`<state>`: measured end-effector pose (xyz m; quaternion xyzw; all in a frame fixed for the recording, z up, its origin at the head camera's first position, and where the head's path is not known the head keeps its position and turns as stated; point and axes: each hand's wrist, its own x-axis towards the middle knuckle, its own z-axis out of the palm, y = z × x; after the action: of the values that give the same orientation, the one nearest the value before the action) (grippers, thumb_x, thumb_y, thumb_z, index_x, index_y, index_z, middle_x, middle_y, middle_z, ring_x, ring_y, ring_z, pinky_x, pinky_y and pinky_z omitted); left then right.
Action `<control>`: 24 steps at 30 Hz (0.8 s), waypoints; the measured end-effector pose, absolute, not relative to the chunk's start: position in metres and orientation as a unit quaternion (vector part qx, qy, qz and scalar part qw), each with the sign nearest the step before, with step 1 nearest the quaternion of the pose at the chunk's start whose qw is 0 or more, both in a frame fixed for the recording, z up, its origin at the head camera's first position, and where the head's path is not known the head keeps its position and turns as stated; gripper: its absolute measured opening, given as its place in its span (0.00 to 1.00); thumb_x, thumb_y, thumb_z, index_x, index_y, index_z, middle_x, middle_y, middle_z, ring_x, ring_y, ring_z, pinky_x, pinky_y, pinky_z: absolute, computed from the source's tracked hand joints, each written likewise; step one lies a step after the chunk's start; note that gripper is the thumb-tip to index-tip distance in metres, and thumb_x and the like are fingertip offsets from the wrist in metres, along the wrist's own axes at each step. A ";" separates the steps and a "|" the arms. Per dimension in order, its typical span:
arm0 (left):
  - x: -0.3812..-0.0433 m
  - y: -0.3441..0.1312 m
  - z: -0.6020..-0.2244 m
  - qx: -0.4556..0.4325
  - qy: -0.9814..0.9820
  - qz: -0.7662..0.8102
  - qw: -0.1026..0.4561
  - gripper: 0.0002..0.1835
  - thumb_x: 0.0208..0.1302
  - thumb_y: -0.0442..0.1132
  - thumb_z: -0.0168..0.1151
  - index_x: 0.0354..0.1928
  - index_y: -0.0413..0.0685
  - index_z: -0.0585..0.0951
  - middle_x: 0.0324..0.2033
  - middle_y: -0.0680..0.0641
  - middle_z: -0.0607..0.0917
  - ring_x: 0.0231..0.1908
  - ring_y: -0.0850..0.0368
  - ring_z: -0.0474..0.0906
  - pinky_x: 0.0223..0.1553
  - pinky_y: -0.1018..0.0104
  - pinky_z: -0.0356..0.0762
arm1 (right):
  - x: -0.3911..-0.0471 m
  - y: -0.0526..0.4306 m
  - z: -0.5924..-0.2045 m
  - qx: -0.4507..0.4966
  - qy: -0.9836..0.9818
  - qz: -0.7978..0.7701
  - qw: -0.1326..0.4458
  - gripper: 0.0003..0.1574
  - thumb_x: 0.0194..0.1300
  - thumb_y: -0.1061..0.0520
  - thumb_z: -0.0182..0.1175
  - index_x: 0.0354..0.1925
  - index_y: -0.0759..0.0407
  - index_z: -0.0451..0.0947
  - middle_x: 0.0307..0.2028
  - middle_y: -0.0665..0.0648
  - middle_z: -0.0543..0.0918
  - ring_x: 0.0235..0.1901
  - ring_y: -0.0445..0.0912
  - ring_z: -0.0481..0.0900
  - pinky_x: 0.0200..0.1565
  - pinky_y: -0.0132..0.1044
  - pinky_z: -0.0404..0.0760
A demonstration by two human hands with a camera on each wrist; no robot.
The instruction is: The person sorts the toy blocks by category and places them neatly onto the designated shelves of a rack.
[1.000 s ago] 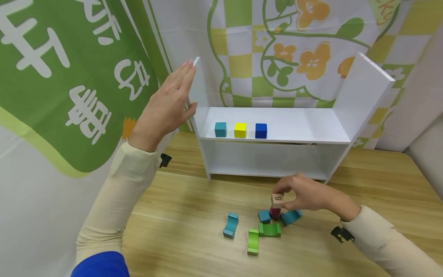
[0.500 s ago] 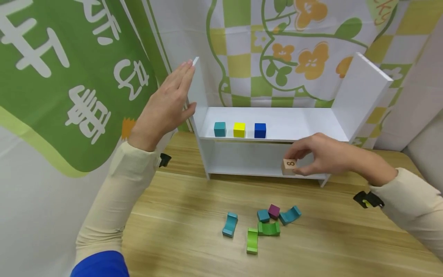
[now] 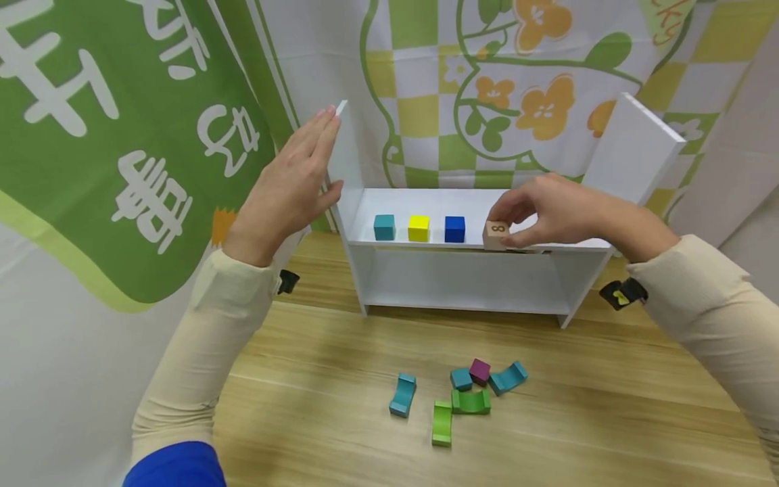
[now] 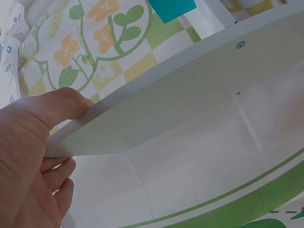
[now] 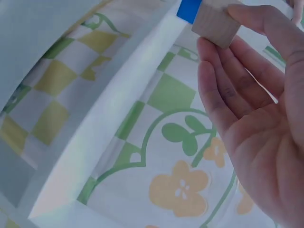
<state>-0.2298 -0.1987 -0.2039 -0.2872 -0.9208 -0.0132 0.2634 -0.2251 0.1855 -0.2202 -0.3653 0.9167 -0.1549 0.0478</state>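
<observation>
At far left, left hand (image 3: 289, 186) rests on the left panel (image 3: 348, 152): fingers mostly straight, thumb apart from them and at the panel's near edge, nothing lifted. Looks like steadying.

On the shelf (image 3: 426, 199), left to right: teal cube (image 3: 385, 228), yellow cube (image 3: 418, 228), blue cube (image 3: 454, 229), all along the near edge, spaced apart.

Right of blue, wood cube (image 3: 494, 237) with an 8 on it, at the shelf's near edge. Right hand (image 3: 556, 210) pinches it, thumb against fingers, gap only as wide as the cube. Can't tell if its base touches the shelf.

Near, on the table (image 3: 304, 406), left to right: left teal curve (image 3: 402, 396), lime curve (image 3: 442, 424), teal block (image 3: 461, 379), green curve (image 3: 471, 403), purple cube (image 3: 479, 372) just beside the block, right teal curve (image 3: 508, 378).

Step in hand, as I judge it: adding the wood cube to the row. Next move calls for easing it far enough onto the shelf, matching the row's spacing, then letting go without nudging blue.
</observation>
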 end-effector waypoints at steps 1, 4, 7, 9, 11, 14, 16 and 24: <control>-0.230 -0.199 -0.204 -0.286 -0.921 -0.012 0.264 0.47 0.64 0.40 0.61 0.76 0.42 0.44 0.77 0.47 0.45 0.78 0.52 0.42 0.79 0.60 0.43 | -0.228 0.184 -0.219 -0.362 0.918 -0.158 0.050 0.15 0.58 0.51 0.69 0.45 0.43 0.83 0.43 0.44 0.86 0.44 0.40 0.85 0.50 0.40 0.85; -0.230 -0.200 -0.203 -0.285 -0.921 -0.012 0.265 0.47 0.64 0.40 0.61 0.76 0.42 0.44 0.77 0.47 0.45 0.78 0.52 0.41 0.79 0.60 0.43 | -0.237 0.181 -0.218 -0.346 0.921 -0.165 0.059 0.15 0.57 0.52 0.69 0.46 0.45 0.83 0.44 0.46 0.86 0.45 0.41 0.85 0.51 0.40 0.85; -0.230 -0.200 -0.203 -0.286 -0.921 -0.014 0.264 0.47 0.64 0.40 0.61 0.76 0.42 0.44 0.77 0.47 0.45 0.78 0.52 0.41 0.79 0.60 0.42 | -0.246 0.179 -0.220 -0.334 0.924 -0.171 0.069 0.16 0.57 0.52 0.69 0.46 0.47 0.83 0.43 0.47 0.87 0.45 0.41 0.85 0.51 0.41 0.84; -0.230 -0.200 -0.203 -0.286 -0.922 -0.013 0.263 0.47 0.64 0.40 0.61 0.76 0.42 0.44 0.77 0.47 0.45 0.78 0.52 0.41 0.79 0.60 0.42 | -0.250 0.179 -0.222 -0.327 0.927 -0.167 0.071 0.16 0.57 0.51 0.69 0.46 0.47 0.83 0.42 0.47 0.87 0.44 0.41 0.85 0.51 0.41 0.84; -0.230 -0.200 -0.203 -0.285 -0.922 -0.012 0.261 0.47 0.64 0.40 0.62 0.76 0.42 0.44 0.77 0.47 0.45 0.78 0.52 0.41 0.79 0.60 0.42 | -0.254 0.179 -0.226 -0.324 0.929 -0.166 0.072 0.16 0.57 0.51 0.69 0.46 0.46 0.83 0.42 0.47 0.87 0.44 0.41 0.85 0.51 0.41 0.84; -0.230 -0.200 -0.204 -0.286 -0.921 -0.009 0.264 0.47 0.64 0.40 0.62 0.76 0.42 0.44 0.77 0.46 0.45 0.78 0.52 0.41 0.79 0.59 0.43 | -0.258 0.180 -0.230 -0.320 0.930 -0.166 0.074 0.16 0.57 0.51 0.69 0.46 0.46 0.83 0.42 0.46 0.87 0.44 0.40 0.85 0.50 0.39 0.85; -0.230 -0.199 -0.204 -0.287 -0.920 -0.008 0.266 0.47 0.64 0.40 0.62 0.76 0.42 0.44 0.77 0.46 0.46 0.78 0.52 0.42 0.79 0.59 0.43 | -0.260 0.180 -0.232 -0.321 0.929 -0.169 0.076 0.16 0.57 0.52 0.69 0.45 0.46 0.83 0.41 0.46 0.87 0.43 0.40 0.85 0.50 0.38 0.85; -0.230 -0.199 -0.204 -0.287 -0.919 -0.012 0.268 0.48 0.63 0.40 0.63 0.76 0.42 0.44 0.77 0.47 0.46 0.78 0.52 0.42 0.79 0.60 0.44 | -0.262 0.180 -0.237 -0.327 0.929 -0.156 0.074 0.16 0.56 0.51 0.69 0.46 0.46 0.83 0.41 0.46 0.87 0.43 0.40 0.85 0.49 0.38 0.85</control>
<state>-0.2296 -0.1989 -0.2045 -0.2873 -0.9194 -0.0118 0.2684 -0.2624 0.1800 -0.2375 -0.3270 0.9292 -0.1558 0.0741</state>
